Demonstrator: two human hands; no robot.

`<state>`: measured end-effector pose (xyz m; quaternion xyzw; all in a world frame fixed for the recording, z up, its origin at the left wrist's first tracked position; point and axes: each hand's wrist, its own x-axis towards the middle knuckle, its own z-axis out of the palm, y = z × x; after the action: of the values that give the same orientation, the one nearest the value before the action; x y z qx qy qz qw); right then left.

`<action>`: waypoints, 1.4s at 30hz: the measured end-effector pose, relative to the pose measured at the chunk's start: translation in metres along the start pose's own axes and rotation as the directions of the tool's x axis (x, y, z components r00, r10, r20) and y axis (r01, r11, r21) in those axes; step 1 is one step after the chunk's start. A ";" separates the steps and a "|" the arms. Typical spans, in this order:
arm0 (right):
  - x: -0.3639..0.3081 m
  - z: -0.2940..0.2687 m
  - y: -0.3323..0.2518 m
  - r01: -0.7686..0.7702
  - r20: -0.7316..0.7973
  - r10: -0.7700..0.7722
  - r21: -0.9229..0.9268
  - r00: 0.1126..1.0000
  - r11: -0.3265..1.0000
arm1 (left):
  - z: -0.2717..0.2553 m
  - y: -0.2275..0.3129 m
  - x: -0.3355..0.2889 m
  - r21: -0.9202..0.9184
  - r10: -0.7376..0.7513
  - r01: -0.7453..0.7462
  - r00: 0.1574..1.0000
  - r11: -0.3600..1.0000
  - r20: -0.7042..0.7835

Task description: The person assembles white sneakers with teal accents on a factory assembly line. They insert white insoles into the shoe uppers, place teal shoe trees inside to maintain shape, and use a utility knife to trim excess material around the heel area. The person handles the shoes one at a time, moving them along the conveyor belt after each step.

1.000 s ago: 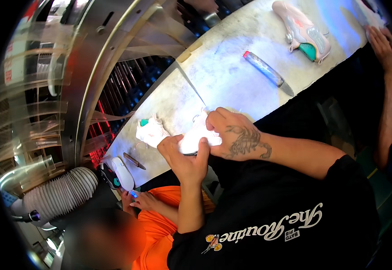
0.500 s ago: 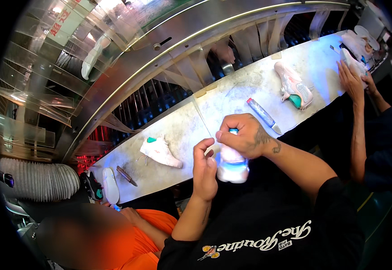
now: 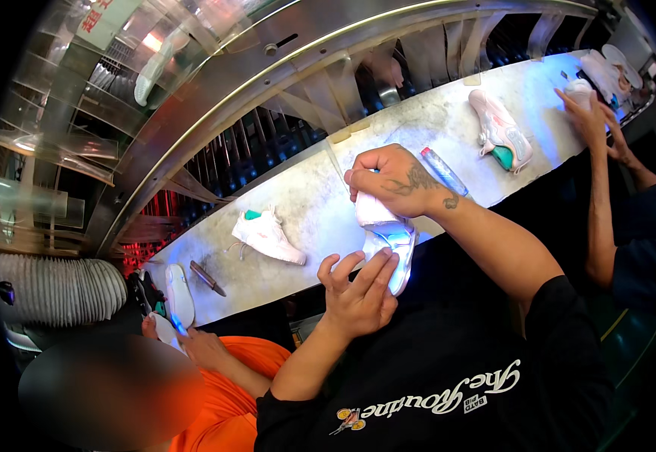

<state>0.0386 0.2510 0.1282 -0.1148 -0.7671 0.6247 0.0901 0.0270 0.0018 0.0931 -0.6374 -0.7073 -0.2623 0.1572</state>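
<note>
So from my feed the counter (image 3: pixel 426 124) is a long pale slab, kinda scuffed and speckled, curving across the view with bluish light on its near edge. Lying on it: a white sneaker with a green insert (image 3: pixel 266 235) toward the left, on its side with laces trailing. Further left there's a dark pen-like tool (image 3: pixel 207 278), and near that end a white sole piece (image 3: pixel 180 294). Right of the middle I see a clear tube with a red cap (image 3: pixel 442 171), then a pink-and-white sneaker (image 3: pixel 500 129) sole-up. More white shoes (image 3: pixel 607 71) sit at the far right end.
</note>
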 end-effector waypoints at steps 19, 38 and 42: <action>-0.014 0.005 -0.001 0.021 -0.006 -0.020 0.055 1.000 0.998 | -0.034 0.003 0.033 -0.053 -0.102 0.118 0.964 0.992 0.244; -0.022 0.015 -0.007 0.087 -0.017 -0.088 -0.052 0.996 0.995 | -0.038 -0.014 0.029 -0.329 -0.197 0.322 0.912 0.888 0.361; -0.024 0.010 -0.006 0.122 -0.009 -0.123 -0.029 0.992 0.992 | -0.039 -0.011 0.021 -0.401 -0.165 0.182 0.983 0.898 0.077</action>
<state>0.0583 0.2338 0.1318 -0.0722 -0.7810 0.6064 0.1310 0.0086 -0.0034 0.1345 -0.5959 -0.6943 -0.4032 -0.0172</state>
